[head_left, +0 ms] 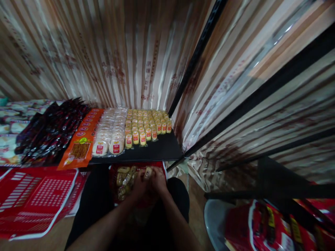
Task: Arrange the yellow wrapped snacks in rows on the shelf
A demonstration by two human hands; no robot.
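My left hand (140,185) and my right hand (158,179) are together over a red basket (112,190) between my knees. Between their curled fingers is a small yellow wrapped snack cake (148,173), which both hands appear to grip. Several more yellow wrapped snack cakes (125,178) lie loose in the basket's left part. Dim light and blur hide the exact finger contact. On the black shelf (164,148) just beyond, similar yellow packets (142,136) stand in rows, labels facing me.
Left of the yellow rows are round white wrapped cakes (117,146), an orange snack bag (80,146) and dark shiny packets (52,129). An overturned-looking red basket (39,195) sits at left. Black metal bars (235,122) slant across the right, above red packages (272,226). Curtains (125,52) hang behind.
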